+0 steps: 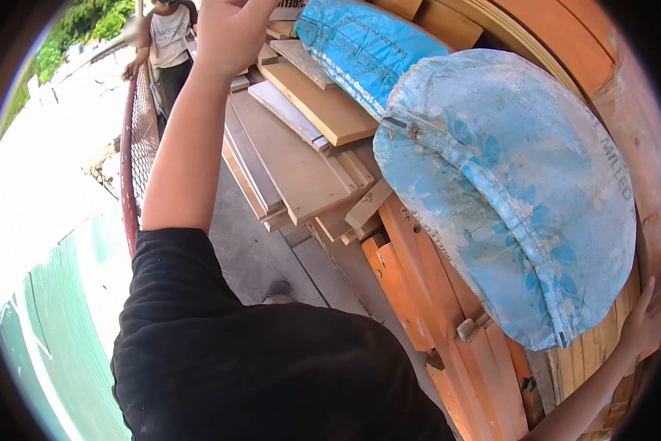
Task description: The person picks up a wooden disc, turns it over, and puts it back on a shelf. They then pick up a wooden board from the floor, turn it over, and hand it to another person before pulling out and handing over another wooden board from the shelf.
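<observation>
At the top edge my left hand (231,33) is raised above stacked boards, its fingertips cut off by the frame. A large pale blue sack (507,191) with a taped seam lies on the right, over orange wooden pieces. Beyond it lies a brighter blue sack (374,48), near the boards. My right hand (641,323) is at the far right, just beside the pale sack's lower right edge. Its fingers are partly visible, apart and resting against an orange-brown surface, with nothing seen in them.
Flat boards (286,154) are piled in the centre. Orange wooden parts (433,316) stand below the pale sack. A person (170,48) stands at the upper left beside a red-framed mesh railing (141,125). Grey floor (261,253) shows between the boards and my body.
</observation>
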`<state>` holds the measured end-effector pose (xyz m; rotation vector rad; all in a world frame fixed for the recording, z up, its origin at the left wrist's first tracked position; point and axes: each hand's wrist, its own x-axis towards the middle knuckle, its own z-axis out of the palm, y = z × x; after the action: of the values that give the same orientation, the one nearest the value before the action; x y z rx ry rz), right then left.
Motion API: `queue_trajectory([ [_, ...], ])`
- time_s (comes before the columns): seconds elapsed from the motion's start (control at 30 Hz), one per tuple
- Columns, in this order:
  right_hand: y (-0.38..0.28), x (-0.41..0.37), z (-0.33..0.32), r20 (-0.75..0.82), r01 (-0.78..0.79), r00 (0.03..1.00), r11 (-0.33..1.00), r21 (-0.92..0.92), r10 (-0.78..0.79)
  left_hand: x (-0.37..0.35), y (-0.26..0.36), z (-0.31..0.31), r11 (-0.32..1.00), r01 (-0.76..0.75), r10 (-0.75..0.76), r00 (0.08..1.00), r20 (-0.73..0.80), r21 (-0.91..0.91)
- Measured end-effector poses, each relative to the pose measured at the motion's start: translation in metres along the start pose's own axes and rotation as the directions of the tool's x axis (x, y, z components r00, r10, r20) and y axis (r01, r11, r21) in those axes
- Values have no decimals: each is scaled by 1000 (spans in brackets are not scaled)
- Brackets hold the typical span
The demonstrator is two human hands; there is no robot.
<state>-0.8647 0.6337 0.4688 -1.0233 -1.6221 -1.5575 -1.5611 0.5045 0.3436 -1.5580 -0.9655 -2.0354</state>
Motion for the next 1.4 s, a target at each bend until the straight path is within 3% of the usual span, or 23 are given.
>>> queue_trajectory([
  [0.03, -3, 5, -5, -4, 25, 1000, 998, -52, -25, -24, -26, -15, 993, 114, -117, 990, -82, -36],
  [0.07, -9, 11, -9, -14, 36, 999, 997, -67, -37, -53, -53, -35, 966, 240, -226, 965, -135, 99],
  [0.1, -17, 17, -16, -41, 51, 998, 998, -43, -53, -81, -57, -39, 906, 424, -417, 887, -197, -11],
  [0.17, -38, 34, -23, -135, 93, 988, 991, 97, -80, -139, -76, -45, 722, 691, -637, 675, -372, 18],
  [0.23, -66, 51, -38, -235, 141, 968, 964, 225, -86, -202, -92, -44, 625, 778, -727, 552, -408, -62],
  [0.27, -78, 59, -46, -284, 169, 955, 943, 286, -85, -212, -77, -34, 510, 860, -788, 461, -409, -12],
  [0.3, -89, 69, -53, -331, 202, 940, 917, 345, -82, -235, -80, -29, 522, 852, -781, 497, -378, 42],
  [0.33, -95, 78, -59, -355, 288, 914, 931, 227, -196, -257, -84, -24, 532, 841, -776, 530, -343, 96],
  [0.43, -109, 90, -61, -336, 295, 919, 925, 240, -206, -271, -69, -1, 433, 899, -864, 436, -252, 71],
  [0.53, -122, 101, -64, -328, 370, 899, 904, 215, -290, -258, -61, 6, 683, 502, -546, 833, -84, 531],
  [0.6, -138, 104, -69, -276, 317, 922, 939, 136, -271, -225, -47, 16, 734, 363, -483, 873, 67, 574],
  [0.63, -146, 107, -72, -247, 291, 933, 952, 92, -261, -210, -43, 22, 759, 291, -450, 881, 146, 583],
  [0.73, -141, 120, -55, -358, 356, 892, 918, 177, -277, -189, -59, 37, 755, 48, -349, 873, 339, 653],
  [0.93, -143, 146, -54, -293, 379, 900, 911, 159, -323, -156, -99, 38, 811, -78, -378, 687, 620, 580],
  [0.97, -144, 150, -57, -167, 120, 984, 936, 331, -67, -158, -105, 42, 798, -106, -369, 693, 619, 594],
  [1.0, -166, 157, -73, -1, -159, 984, 875, 458, 179, -163, -112, 46, 782, -133, -361, 700, 616, 609],
  [1.07, -165, 160, -68, 14, -179, 980, 838, 516, 200, -176, -125, 53, 766, -169, -317, 739, 594, 620],
  [1.1, -141, 158, -43, -148, 83, 989, 886, 456, -16, -184, -129, 55, 770, -177, -282, 768, 576, 613],
  [1.13, -124, 156, -28, -293, 336, 926, 873, 354, -238, -188, -131, 56, 771, -187, -244, 796, 554, 609],
  [1.23, -115, 150, -16, -252, 246, 953, 913, 326, -167, -188, -122, 44, 717, -246, -224, 805, 549, 652],
  [1.4, -108, 155, -3, -370, 368, 891, 895, 253, -262, -175, -105, -14, 822, -250, -13, 890, 456, 511],
])
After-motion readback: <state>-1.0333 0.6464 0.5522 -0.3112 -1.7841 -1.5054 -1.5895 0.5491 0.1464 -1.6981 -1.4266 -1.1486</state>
